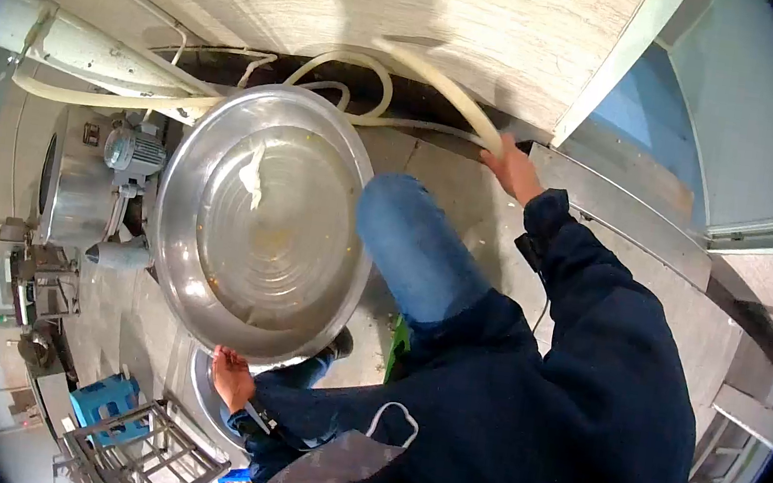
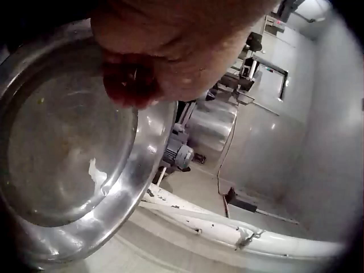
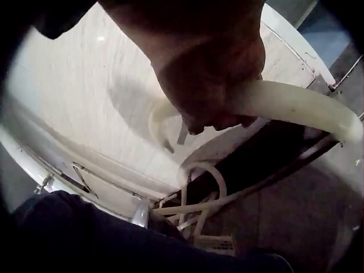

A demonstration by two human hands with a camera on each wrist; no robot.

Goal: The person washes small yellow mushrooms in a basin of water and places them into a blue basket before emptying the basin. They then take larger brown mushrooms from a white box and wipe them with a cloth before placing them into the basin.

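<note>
A large round metal basin (image 1: 176, 245) fills the middle left of the head view. A white scrap (image 1: 254, 175) and small specks lie in its bottom. My left hand (image 1: 232, 380) grips the basin's near rim, fingertips curled at the edge; the same hand (image 2: 153, 62) covers part of the rim in the left wrist view. Off to the right, my right hand (image 1: 516, 172) holds a thick cream-coloured hose (image 1: 453, 95), fingers wrapped round it. The hose (image 3: 296, 107) arcs out from under that hand in the right wrist view.
Loops of hose (image 1: 380, 96) lie along the wall behind the basin. A motor (image 1: 135, 153) stands left of it, with a blue stool (image 1: 108, 403) and a metal frame (image 1: 148, 454) lower down. My bent knee (image 1: 407, 230) is close to the basin's right side.
</note>
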